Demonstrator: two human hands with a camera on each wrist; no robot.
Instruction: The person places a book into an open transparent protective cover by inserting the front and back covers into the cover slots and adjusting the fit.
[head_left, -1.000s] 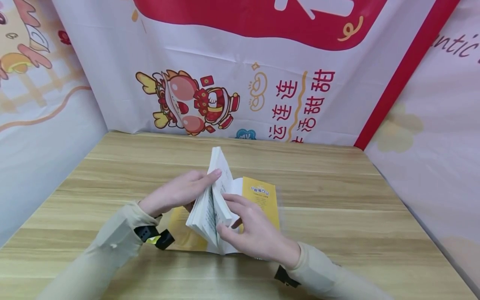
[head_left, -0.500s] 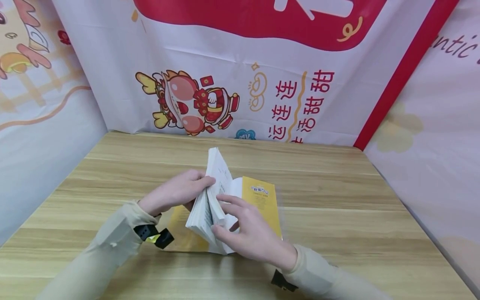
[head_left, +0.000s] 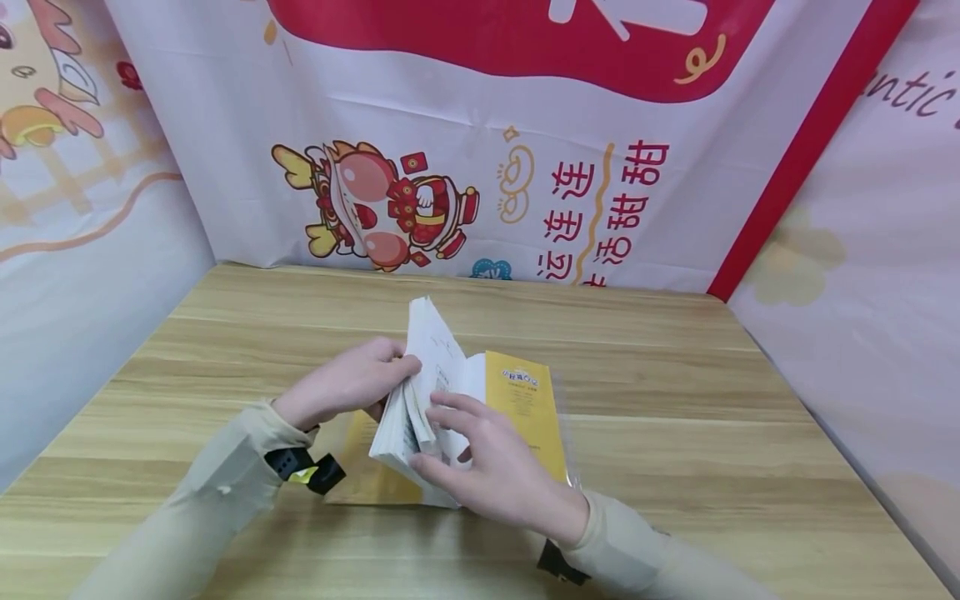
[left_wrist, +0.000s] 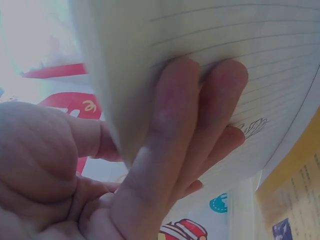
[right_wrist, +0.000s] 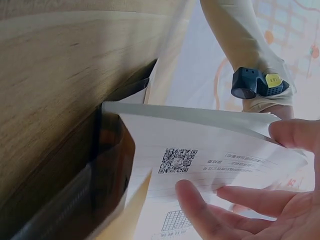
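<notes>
A book (head_left: 438, 354) with a yellow cover (head_left: 528, 417) lies opened out on the wooden table, its white pages standing up from the spine. My left hand (head_left: 352, 379) grips the page block, thumb on the near face and fingers behind; the left wrist view shows those fingers (left_wrist: 175, 110) against a lined page (left_wrist: 270, 55). From the right, my right hand (head_left: 495, 467) pinches pages near their lower corner. In the right wrist view its thumb (right_wrist: 295, 135) is at the page edge and a fingertip (right_wrist: 187, 192) rests below a printed QR code (right_wrist: 177, 161).
The wooden table (head_left: 660, 467) extends around the book. Behind it hangs a white and red printed cloth (head_left: 420, 100), with pale printed sheets (head_left: 82, 333) along the sides. A clear plastic sleeve edge (head_left: 566, 450) shows beside the cover. Black wrist cameras (head_left: 303, 471) sit on both wrists.
The pages have swung leftward, and the gap between the page sections has narrowed. My right hand has moved left with them; my left hand has shifted slightly left, still gripping the book.
</notes>
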